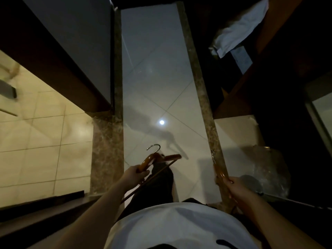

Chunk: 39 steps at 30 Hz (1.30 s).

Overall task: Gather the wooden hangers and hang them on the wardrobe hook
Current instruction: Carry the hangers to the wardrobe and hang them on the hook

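Two hangers (pixel 172 156), open floor (pixel 154 78) between marble edges (pixel 201 87)

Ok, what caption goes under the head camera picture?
Left hand grips a wooden hanger, right hand grips a second hanger, above the tiled floor.

View: single, worn on the head.
Direction: steeply down at the tiled floor (pixel 154 87).
Nearness: left hand (pixel 133 174) and right hand (pixel 234 186) close, low in frame.
Lens: wide-angle.

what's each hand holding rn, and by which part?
Left hand grips a brown wooden hanger with silver metal hook by one sloping arm. Right hand grips a second brown wooden hanger by its wooden body.
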Each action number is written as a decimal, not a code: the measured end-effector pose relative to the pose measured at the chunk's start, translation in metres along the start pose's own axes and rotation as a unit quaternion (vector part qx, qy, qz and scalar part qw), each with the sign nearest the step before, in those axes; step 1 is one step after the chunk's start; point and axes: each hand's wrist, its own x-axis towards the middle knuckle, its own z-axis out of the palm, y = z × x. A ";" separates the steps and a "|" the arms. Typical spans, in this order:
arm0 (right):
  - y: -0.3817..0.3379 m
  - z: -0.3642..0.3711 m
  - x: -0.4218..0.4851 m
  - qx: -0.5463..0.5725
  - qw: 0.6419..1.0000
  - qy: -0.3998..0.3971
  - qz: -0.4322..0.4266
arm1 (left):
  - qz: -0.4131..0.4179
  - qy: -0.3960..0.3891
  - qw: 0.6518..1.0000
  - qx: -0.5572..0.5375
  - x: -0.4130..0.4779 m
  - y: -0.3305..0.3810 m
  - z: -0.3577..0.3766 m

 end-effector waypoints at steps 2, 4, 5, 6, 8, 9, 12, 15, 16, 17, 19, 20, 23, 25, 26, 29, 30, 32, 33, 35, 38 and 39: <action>-0.051 0.004 0.005 -0.020 1.000 -0.012 -0.014 | -0.027 0.019 0.999 0.001 0.019 0.001 -0.033; -0.102 0.007 0.010 -0.055 0.997 -0.033 -0.031 | -0.053 0.045 0.998 0.003 0.035 0.002 -0.064; -0.128 0.008 0.014 -0.066 0.996 -0.038 -0.048 | -0.065 0.057 0.996 0.001 0.042 0.004 -0.080; -0.153 0.009 0.018 -0.074 0.994 -0.042 -0.066 | -0.073 0.067 0.995 -0.001 0.049 0.006 -0.095; -0.200 0.009 0.024 -0.092 0.990 -0.049 -0.099 | -0.083 0.090 0.992 0.012 0.061 0.012 -0.124; -0.221 0.008 0.025 -0.103 0.987 -0.054 -0.112 | -0.087 0.102 0.991 0.023 0.067 0.015 -0.137; -0.277 0.001 0.032 -0.119 0.979 -0.055 -0.157 | -0.104 0.132 0.986 0.021 0.085 0.028 -0.168; -0.321 -0.014 0.045 -0.106 0.976 -0.056 -0.181 | -0.104 0.149 0.983 0.004 0.108 0.051 -0.187; -0.333 -0.021 0.050 -0.099 0.976 -0.060 -0.185 | -0.103 0.150 0.983 -0.006 0.116 0.063 -0.190; -0.343 -0.027 0.057 -0.092 0.976 -0.062 -0.187 | -0.100 0.149 0.984 -0.013 0.125 0.075 -0.193; -0.361 -0.043 0.076 -0.072 0.979 -0.060 -0.179 | -0.097 0.140 0.985 -0.020 0.146 0.103 -0.197; -0.371 -0.052 0.088 -0.064 0.981 -0.057 -0.173 | -0.095 0.132 0.986 -0.022 0.159 0.119 -0.198; -0.394 -0.086 0.125 -0.043 0.987 -0.045 -0.146 | -0.069 0.105 0.992 -0.034 0.198 0.171 -0.200; -0.404 -0.112 0.143 -0.022 0.992 -0.037 -0.118 | -0.050 0.087 0.995 -0.021 0.219 0.213 -0.198; -0.408 -0.125 0.151 -0.018 0.994 -0.030 -0.108 | -0.036 0.078 0.996 -0.014 0.229 0.237 -0.196; -0.426 -0.163 0.179 -0.009 0.996 -0.023 -0.087 | 0.016 0.057 0.998 -0.024 0.261 0.309 -0.191; -0.434 -0.175 0.186 -0.015 0.996 -0.020 -0.085 | 0.036 0.049 0.998 -0.022 0.272 0.332 -0.190; -0.448 -0.194 0.194 -0.030 0.996 -0.015 -0.076 | 0.066 0.036 0.997 -0.012 0.287 0.372 -0.189; -0.453 -0.201 0.198 -0.027 0.997 -0.009 -0.072 | 0.077 0.032 0.996 -0.012 0.293 0.389 -0.188; -0.465 -0.213 0.207 -0.009 0.998 -0.007 -0.064 | 0.087 0.023 0.996 -0.010 0.308 0.419 -0.191; -0.488 -0.229 0.223 -0.024 0.998 -0.011 -0.062 | 0.107 0.016 0.994 0.006 0.332 0.447 -0.204; -0.497 -0.233 0.229 -0.027 0.998 -0.012 -0.059 | 0.113 0.018 0.993 0.020 0.339 0.454 -0.211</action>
